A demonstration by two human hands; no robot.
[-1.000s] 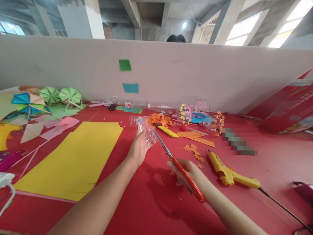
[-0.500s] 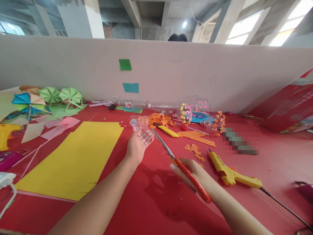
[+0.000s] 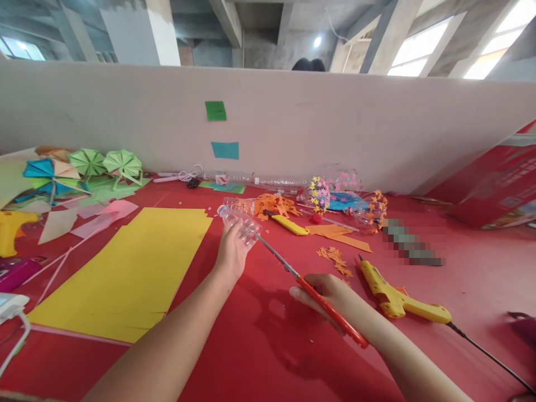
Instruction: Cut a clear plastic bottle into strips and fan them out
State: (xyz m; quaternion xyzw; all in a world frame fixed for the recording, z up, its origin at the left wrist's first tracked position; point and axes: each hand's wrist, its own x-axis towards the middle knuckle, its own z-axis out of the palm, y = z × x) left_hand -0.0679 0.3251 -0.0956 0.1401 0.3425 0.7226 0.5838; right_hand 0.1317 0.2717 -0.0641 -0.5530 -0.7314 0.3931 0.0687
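Observation:
My left hand [image 3: 233, 248] is closed around a small clear plastic bottle [image 3: 245, 222], its capped neck pointing up and to the left. In my right hand [image 3: 329, 298] is a pair of scissors [image 3: 276, 254] with red handles. The blade tips meet the bottle's lower right end; whether they are inside the plastic I cannot tell. Behind the bottle lie orange paper scraps [image 3: 278, 205] and a yellow utility knife [image 3: 288, 224]. A stack of yellow paper [image 3: 125, 273] lies left of my left hand.
A yellow glue gun [image 3: 397, 298] with its cord lies right of my right hand. Orange paper stars [image 3: 335, 258] and strips [image 3: 343, 236] are spread on the red table [image 3: 251, 346]. Star-covered bottles [image 3: 368, 209] stand by the white partition [image 3: 335, 123]. Paper umbrellas [image 3: 121, 163] sit far left.
The bottle has turned in my left hand, its neck swinging slightly left. The scissor blades have come closer together, with their tips now at the bottle's end.

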